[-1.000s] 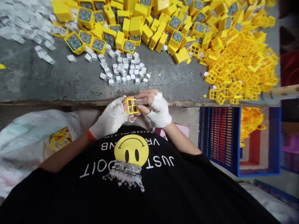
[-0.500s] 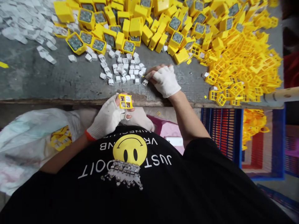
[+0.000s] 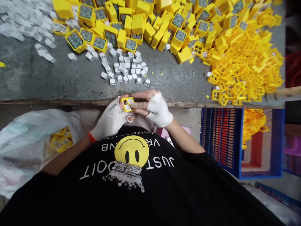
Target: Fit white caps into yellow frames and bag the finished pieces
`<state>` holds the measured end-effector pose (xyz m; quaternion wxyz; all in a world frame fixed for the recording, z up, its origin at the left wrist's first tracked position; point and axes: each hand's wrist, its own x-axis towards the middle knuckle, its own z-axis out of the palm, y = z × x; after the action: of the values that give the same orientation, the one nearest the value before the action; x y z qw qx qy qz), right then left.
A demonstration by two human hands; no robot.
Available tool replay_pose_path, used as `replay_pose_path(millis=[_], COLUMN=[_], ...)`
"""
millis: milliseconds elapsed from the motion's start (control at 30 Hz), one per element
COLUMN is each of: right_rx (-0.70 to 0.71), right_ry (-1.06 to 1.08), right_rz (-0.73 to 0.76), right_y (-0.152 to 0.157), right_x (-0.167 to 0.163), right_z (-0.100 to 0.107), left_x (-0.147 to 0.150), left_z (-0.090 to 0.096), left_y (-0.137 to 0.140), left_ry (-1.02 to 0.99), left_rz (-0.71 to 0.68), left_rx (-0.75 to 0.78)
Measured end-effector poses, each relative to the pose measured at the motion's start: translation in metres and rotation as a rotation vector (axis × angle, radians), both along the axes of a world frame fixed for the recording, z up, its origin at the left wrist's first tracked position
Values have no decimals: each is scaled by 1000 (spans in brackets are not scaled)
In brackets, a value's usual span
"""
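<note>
My left hand, in a white fingerless glove with an orange cuff, pinches a small yellow window-like frame just below the table edge. White pieces sit in some of its openings. My right hand, gloved the same way, has its fingers closed together against the frame's right side. Whatever lies between those fingertips is hidden. On the table above both hands is a loose group of small white caps.
Yellow boxes with grey-green insides are heaped along the back of the table. More yellow frames lie piled at right, white pieces at left. Blue crates stand below right, a white bag below left.
My right hand has moved from beside the white caps, down and left, to the yellow frame. My left hand still holds the frame, now slightly tilted. Small yellow bits show where the right hand was.
</note>
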<state>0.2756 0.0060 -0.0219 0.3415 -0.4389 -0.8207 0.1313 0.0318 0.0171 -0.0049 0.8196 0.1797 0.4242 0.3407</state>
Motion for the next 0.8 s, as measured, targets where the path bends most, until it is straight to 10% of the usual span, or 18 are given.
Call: replay_pose_path(millis=[133, 300, 533, 800], right_rx=[-93, -247, -153, -159], right_ry=[-214, -498, 68, 82], right_rz=[-288, -151, -65, -41], right_y=[38, 70, 16, 12], right_x=[44, 56, -4, -6], right_z=[-3, -8, 12, 3], left_x=[1, 2, 4, -4], left_z=[1, 5, 9, 4], left_y=[0, -1, 0, -3], left_ry=[62, 50, -44, -101], left_rz=[38, 22, -81, -72], left_rx=[6, 26, -14, -25])
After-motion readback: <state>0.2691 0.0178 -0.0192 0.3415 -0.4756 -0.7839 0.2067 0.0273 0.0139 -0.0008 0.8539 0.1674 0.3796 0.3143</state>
